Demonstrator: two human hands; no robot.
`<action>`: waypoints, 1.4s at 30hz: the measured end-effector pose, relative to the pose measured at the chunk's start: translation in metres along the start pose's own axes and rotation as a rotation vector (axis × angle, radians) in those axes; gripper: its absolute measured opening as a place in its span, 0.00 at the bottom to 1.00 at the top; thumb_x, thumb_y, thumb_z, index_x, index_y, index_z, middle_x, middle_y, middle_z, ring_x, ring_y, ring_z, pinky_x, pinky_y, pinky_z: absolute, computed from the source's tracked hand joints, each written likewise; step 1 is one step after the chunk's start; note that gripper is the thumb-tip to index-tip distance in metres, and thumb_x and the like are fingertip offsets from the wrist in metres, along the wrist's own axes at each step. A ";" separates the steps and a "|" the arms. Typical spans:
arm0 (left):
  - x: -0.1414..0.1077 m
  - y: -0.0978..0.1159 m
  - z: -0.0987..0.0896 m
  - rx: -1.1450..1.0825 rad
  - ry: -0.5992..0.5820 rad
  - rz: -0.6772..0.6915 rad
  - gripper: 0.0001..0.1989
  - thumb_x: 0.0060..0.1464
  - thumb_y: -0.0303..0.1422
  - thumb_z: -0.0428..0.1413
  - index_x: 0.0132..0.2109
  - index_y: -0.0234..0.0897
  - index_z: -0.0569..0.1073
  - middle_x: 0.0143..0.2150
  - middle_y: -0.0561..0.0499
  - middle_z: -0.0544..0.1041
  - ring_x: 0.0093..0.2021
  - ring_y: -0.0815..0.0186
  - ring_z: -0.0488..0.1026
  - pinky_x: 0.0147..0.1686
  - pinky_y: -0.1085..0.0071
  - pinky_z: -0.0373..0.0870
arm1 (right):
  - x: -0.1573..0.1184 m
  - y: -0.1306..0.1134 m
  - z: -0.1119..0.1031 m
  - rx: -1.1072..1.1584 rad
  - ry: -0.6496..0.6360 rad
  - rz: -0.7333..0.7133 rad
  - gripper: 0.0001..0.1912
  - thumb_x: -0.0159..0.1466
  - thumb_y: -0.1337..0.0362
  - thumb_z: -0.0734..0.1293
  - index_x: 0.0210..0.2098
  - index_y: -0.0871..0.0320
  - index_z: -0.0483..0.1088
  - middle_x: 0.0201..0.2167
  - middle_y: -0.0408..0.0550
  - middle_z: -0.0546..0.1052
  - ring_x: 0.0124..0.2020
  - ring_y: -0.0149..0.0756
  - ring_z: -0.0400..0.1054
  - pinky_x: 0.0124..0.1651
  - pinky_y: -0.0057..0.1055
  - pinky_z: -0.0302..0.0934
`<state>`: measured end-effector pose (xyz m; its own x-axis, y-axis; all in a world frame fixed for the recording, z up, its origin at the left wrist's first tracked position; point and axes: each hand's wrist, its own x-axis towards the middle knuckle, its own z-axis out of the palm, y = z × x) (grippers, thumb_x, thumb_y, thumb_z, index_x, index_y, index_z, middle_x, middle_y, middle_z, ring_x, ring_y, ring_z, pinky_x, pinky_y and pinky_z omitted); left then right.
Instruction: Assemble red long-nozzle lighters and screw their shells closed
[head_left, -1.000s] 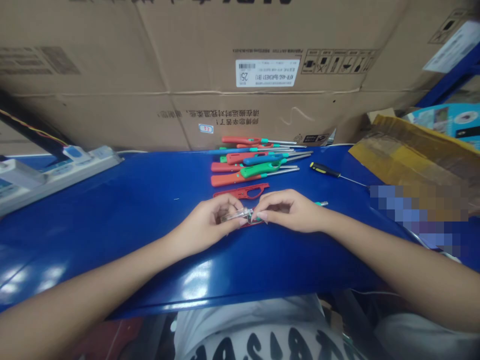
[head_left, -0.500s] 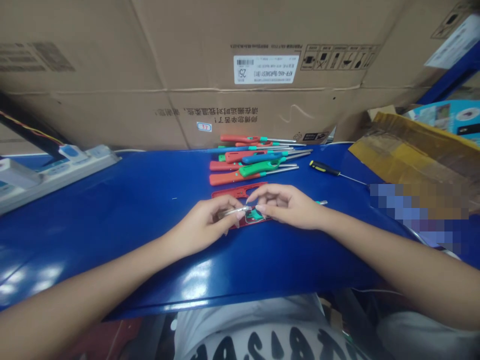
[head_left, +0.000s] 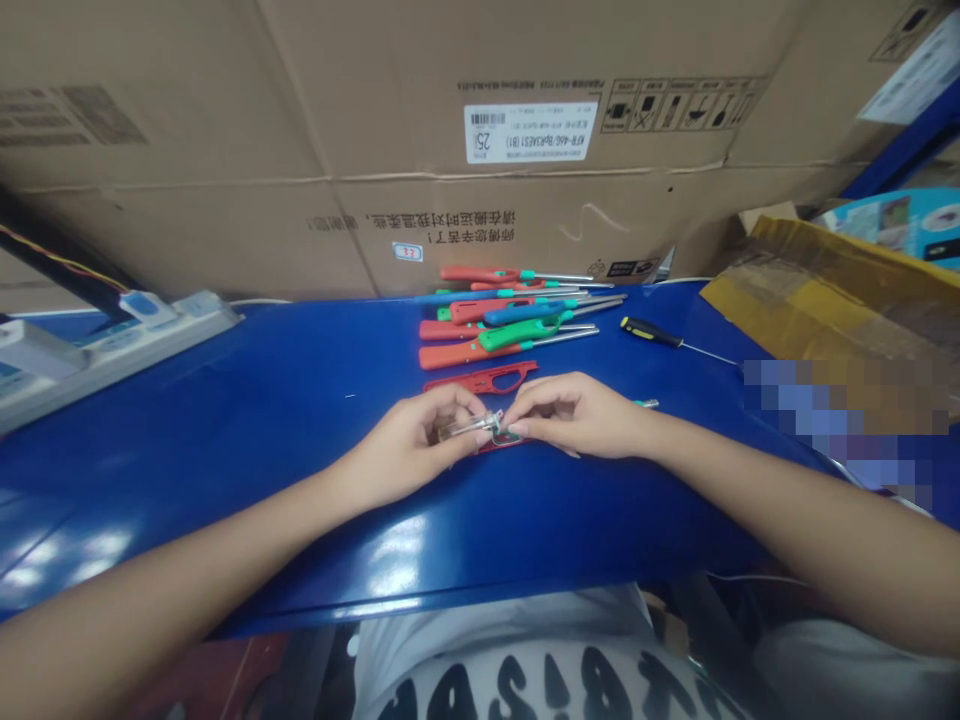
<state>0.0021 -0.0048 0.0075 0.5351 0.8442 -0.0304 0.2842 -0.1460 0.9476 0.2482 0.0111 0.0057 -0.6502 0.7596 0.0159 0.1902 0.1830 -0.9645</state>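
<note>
My left hand [head_left: 401, 445] pinches a clear lighter fuel tank [head_left: 465, 426] between thumb and fingers, its metal valve end pointing right. Thumb and fingertips of my right hand [head_left: 585, 412] are pressed together at that valve end; whatever small part they grip is hidden. A thin wire loop curves below the fingertips. Under the hands lies a red lighter half-shell [head_left: 501, 447], mostly covered. The other red half-shell [head_left: 480, 381], with its oval trigger opening, lies just behind them. A metal lighter tube [head_left: 647, 404] shows its tip beyond my right hand.
Several red, green and blue stick lighters [head_left: 517, 338] are piled at the back of the blue table [head_left: 315, 370]. Right of them lies a black-and-yellow screwdriver [head_left: 652, 334]. A white power strip [head_left: 112, 345] is at left, a taped carton [head_left: 825, 310] at right. A large cardboard box [head_left: 405, 120] stands behind.
My right fingertips have closed in on the tank's valve end, and the hand has shifted slightly. The red half-shell behind now shows more. My left hand still holds the tank.
</note>
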 end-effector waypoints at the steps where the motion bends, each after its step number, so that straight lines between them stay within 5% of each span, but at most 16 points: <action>1: 0.000 0.000 0.000 -0.010 -0.004 0.001 0.14 0.59 0.38 0.62 0.46 0.34 0.72 0.31 0.53 0.74 0.30 0.72 0.69 0.31 0.75 0.66 | 0.000 0.000 0.000 -0.023 0.012 -0.024 0.12 0.64 0.59 0.71 0.42 0.61 0.78 0.34 0.45 0.78 0.19 0.21 0.64 0.20 0.22 0.60; 5: 0.000 0.002 0.000 -0.034 0.000 -0.009 0.14 0.58 0.37 0.63 0.45 0.34 0.72 0.31 0.55 0.74 0.29 0.72 0.68 0.30 0.76 0.66 | 0.000 -0.003 0.001 -0.055 0.050 -0.068 0.10 0.64 0.62 0.71 0.42 0.61 0.79 0.33 0.46 0.79 0.26 0.25 0.68 0.28 0.23 0.63; 11: -0.001 0.001 0.001 -0.021 -0.005 -0.020 0.14 0.57 0.36 0.63 0.46 0.34 0.72 0.32 0.54 0.75 0.30 0.71 0.71 0.32 0.75 0.67 | 0.001 -0.002 0.002 -0.037 0.054 -0.044 0.11 0.64 0.59 0.70 0.41 0.60 0.79 0.34 0.46 0.79 0.23 0.23 0.65 0.25 0.24 0.60; 16: -0.002 -0.001 -0.001 0.044 0.007 -0.012 0.14 0.57 0.38 0.63 0.46 0.35 0.72 0.32 0.54 0.74 0.30 0.70 0.70 0.31 0.74 0.67 | 0.001 -0.002 0.001 -0.053 0.061 -0.083 0.10 0.64 0.59 0.71 0.38 0.60 0.79 0.34 0.48 0.80 0.32 0.30 0.71 0.36 0.29 0.65; 42: -0.006 -0.001 0.003 0.139 0.052 0.036 0.13 0.58 0.41 0.62 0.44 0.36 0.75 0.38 0.48 0.82 0.35 0.65 0.78 0.36 0.70 0.74 | 0.001 -0.002 0.003 -0.145 0.048 -0.056 0.12 0.65 0.57 0.69 0.37 0.59 0.79 0.33 0.47 0.79 0.34 0.33 0.71 0.39 0.31 0.66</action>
<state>0.0011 -0.0112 0.0058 0.5057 0.8624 0.0224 0.3751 -0.2432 0.8945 0.2453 0.0094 0.0064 -0.6277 0.7739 0.0844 0.2609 0.3112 -0.9138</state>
